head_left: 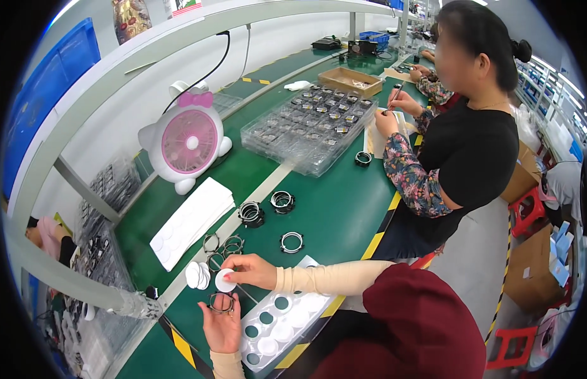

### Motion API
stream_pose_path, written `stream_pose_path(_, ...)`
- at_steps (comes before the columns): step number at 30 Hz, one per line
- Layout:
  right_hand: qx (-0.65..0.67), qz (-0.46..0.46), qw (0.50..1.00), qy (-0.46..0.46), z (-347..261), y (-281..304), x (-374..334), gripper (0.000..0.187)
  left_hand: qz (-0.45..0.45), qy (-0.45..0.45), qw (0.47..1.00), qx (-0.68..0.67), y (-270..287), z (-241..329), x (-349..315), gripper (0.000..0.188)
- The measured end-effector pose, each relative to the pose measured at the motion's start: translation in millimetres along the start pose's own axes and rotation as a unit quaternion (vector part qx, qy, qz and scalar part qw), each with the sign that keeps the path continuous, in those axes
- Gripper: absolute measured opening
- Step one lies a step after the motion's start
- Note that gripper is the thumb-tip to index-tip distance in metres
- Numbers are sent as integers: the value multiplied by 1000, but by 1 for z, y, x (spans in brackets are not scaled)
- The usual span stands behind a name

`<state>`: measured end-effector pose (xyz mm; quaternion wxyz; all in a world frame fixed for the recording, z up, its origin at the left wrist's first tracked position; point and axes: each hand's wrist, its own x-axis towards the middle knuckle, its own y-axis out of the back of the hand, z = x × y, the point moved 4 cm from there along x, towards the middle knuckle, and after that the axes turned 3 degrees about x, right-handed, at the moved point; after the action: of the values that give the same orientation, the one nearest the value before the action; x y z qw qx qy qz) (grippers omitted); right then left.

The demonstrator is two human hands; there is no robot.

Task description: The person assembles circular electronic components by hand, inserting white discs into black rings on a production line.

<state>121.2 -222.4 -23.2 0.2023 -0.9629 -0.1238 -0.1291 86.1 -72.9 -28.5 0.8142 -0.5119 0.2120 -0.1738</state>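
My left hand (222, 328), palm up near the table's front edge, grips a dark metal watch case ring (221, 309) with small lugs. Pinched in the fingers of my right hand (254, 272) is a thin white round disc (225, 282), just above the ring. Left of it lies a small pile of similar white discs (197, 276). A white sheet (297, 316) with round cut-outs, some open and some filled, lies beside and partly under my right forearm. Several loose rings (233, 245) sit just beyond my hands, and a single ring (291, 242) lies to the right.
Stacked rings (250, 215) and white sheets (192, 224) lie farther off. A pink-and-white fan (190, 142) stands at the back left. Clear plastic trays (306, 126) hold small parts. A co-worker (470, 139) works at the right. A metal frame post (66, 268) rises at left.
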Motion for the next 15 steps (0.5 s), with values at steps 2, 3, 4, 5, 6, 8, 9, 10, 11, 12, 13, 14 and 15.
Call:
stream_pose_path(2,12,2,1000,23,1,0,2,17,-4,15,1000,-18,-5,-1,-4,49)
stream_pose_path(3,8,-1,1000,18,0,-1,1,17,-3,19,1000,-17,-4,-1,-3,49)
stream_pose_path(4,5,-3,1000,14,-2,-3,1,18,-5,17,1000,-23,-4,-1,-3,48)
stream_pose_path(5,-12,-4,1000,22,-5,-4,2,18,-8,15,999,-28,-3,-1,-3,48)
stream_pose_path(6,-10,-2,1000,22,-5,-3,2,18,-10,12,999,-33,-3,0,-2,48)
stream_pose_path(8,-11,4,1000,14,-3,-2,1,18,13,21,999,-36,-1,-1,-1,47)
stream_pose_path(9,-8,4,1000,12,-2,-2,1,18,34,29,998,-42,2,-2,0,45)
stream_pose_path(10,-8,9,1000,11,-1,-1,2,18,37,29,998,-41,6,-1,2,45)
stream_pose_path(11,-7,14,1000,8,0,0,2,18,5,29,999,-33,6,0,4,44)
stream_pose_path(12,-5,13,1000,5,0,0,2,18,-26,29,999,-25,6,1,4,43)
stream_pose_path(13,-7,14,1000,10,0,0,2,18,-32,33,999,-26,7,1,4,43)
stream_pose_path(14,-9,14,1000,15,1,0,3,18,-30,31,999,-28,8,2,4,43)
stream_pose_path(15,-3,11,1000,14,1,-1,3,18,-30,36,999,-26,8,2,4,42)
